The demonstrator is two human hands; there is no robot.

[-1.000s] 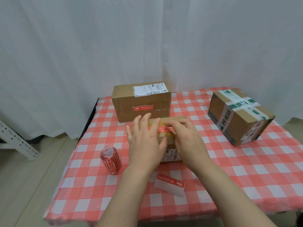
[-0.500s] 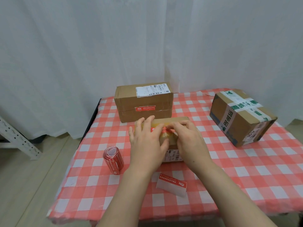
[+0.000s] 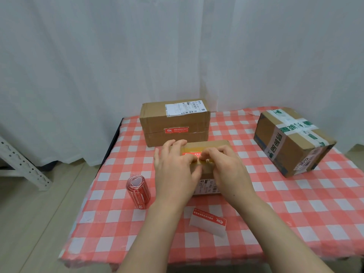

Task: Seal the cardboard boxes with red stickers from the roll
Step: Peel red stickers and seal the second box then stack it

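White curtain point(image 3: 118, 66) across the back. Table under a red-and-white checked cloth point(image 3: 295, 203).

Large taped box point(image 3: 291, 146) at far right, green-and-white tape crossing its top, well apart from the hands.

Labelled box point(image 3: 173, 119) at back centre, one red sticker point(image 3: 176, 130) across its front seam.

Small box point(image 3: 208, 144) just in front of the labelled box, mostly hidden under both hands.

Left hand point(image 3: 175, 170) lies spread over the small box's top, fingers nearly straight, holding nothing.

Right hand point(image 3: 226, 170) is beside it, fingers bent, tips down on the top sticker point(image 3: 192, 154). Cannot tell whether it pinches or only presses.

Sticker roll point(image 3: 138, 191) stands on the cloth, left of the left wrist.

Loose sticker strip point(image 3: 208, 220) on pale backing lies between the forearms, near the table's front edge.
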